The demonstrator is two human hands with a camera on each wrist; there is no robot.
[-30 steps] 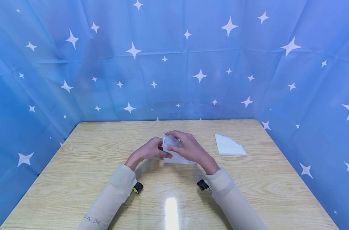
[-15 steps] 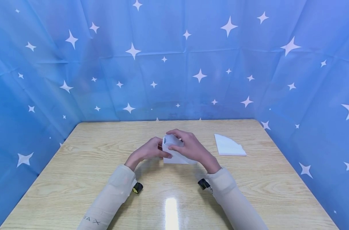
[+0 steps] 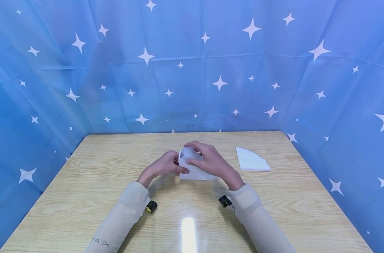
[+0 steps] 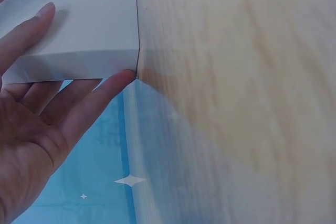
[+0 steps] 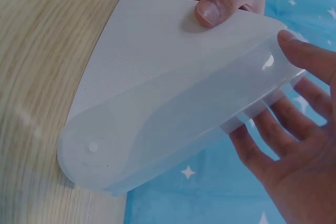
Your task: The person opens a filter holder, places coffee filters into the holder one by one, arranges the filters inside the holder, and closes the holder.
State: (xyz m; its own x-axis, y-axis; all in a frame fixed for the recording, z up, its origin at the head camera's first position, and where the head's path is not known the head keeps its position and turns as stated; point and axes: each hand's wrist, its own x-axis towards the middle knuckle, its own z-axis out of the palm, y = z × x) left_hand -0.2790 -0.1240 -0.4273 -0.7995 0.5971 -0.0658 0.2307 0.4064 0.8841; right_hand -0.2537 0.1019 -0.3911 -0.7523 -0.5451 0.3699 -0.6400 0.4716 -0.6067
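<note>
In the right wrist view, a white wedge-shaped case [image 5: 142,35] stands on its lower edge on the table. A translucent cover [image 5: 189,103] overlaps one side, with a round pivot at its narrow end. My left hand [image 3: 165,164] grips the case from the left, thumb on one face and fingers along the edge, as the left wrist view shows. At the right, my right hand [image 3: 212,162] pinches the wide end of the cover between thumb and fingers. The inside of the case is mostly hidden.
A flat white fan-shaped piece [image 3: 252,160] lies on the wooden table [image 3: 116,151] to the right of my hands. Blue curtain [image 3: 185,77] with white stars hangs behind the table and along both sides.
My right hand has shifted slightly right, and the translucent cover has swung a little with it, away from the case's left edge. The left hand looks still.
</note>
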